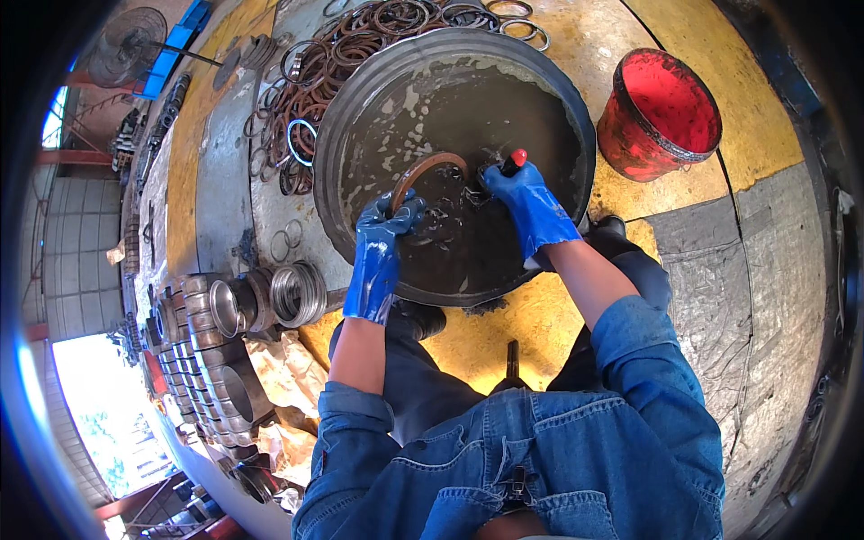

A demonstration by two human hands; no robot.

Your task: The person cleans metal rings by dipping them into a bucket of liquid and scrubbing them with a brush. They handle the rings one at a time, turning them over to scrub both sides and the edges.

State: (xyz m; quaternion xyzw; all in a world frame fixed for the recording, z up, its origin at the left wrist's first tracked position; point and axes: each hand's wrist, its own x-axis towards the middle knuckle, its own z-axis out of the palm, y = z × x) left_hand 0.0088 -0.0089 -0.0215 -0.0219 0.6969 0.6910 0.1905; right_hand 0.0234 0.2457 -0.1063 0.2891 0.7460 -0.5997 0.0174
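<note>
Both my hands wear blue rubber gloves above a wide black tub (333, 193) of murky grey-brown liquid (504, 112). My left hand (389, 216) is closed round the near left side of a rusty brown metal ring (434, 160), which stands tilted with its lower part in the liquid. In my right hand (522, 184) is a tool with a red-tipped black handle (514, 161). Its working end is hidden by the glove and the liquid, close to the ring's right side, so its kind does not show.
A heap of rusty rings (360, 45) lies beyond the tub at the left. To the right stands a red bucket (621, 135). Stacked metal cylinders (211, 346) and a bundle of thin shiny rings (299, 294) are at the lower left, beside brown paper (283, 369). A fan (128, 45) stands far left.
</note>
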